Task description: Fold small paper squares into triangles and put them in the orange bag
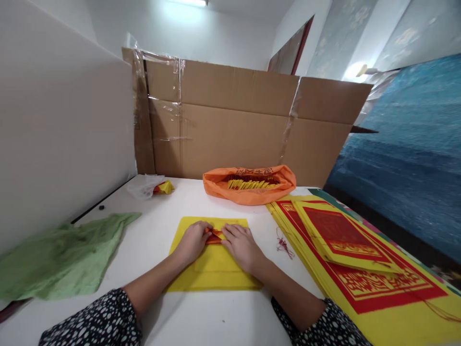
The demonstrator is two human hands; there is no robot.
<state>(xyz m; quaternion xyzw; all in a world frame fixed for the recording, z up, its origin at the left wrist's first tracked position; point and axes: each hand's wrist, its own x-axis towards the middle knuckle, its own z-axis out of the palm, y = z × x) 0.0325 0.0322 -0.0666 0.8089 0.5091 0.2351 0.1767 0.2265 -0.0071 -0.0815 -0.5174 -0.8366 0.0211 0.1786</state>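
black sleeves with white spots (95, 322) are on the near side of the fingers of the left hand (192, 241) and right hand (243, 245). below all fingers: white surface (158, 206). far beyond them: upright cardboard panel (230, 134). to their right: stack of yellow sheets (396, 327) printed in red. to their left: green cloth (65, 262). directly underneath: plain yellow sheet (216, 282). beyond: orange bag (248, 196) containing folded yellow pieces (250, 184). between the fingers, which grip its opposite ends: small red-and-yellow folded paper (215, 235). right of the right-hand fingers, apart: red thread (284, 247).
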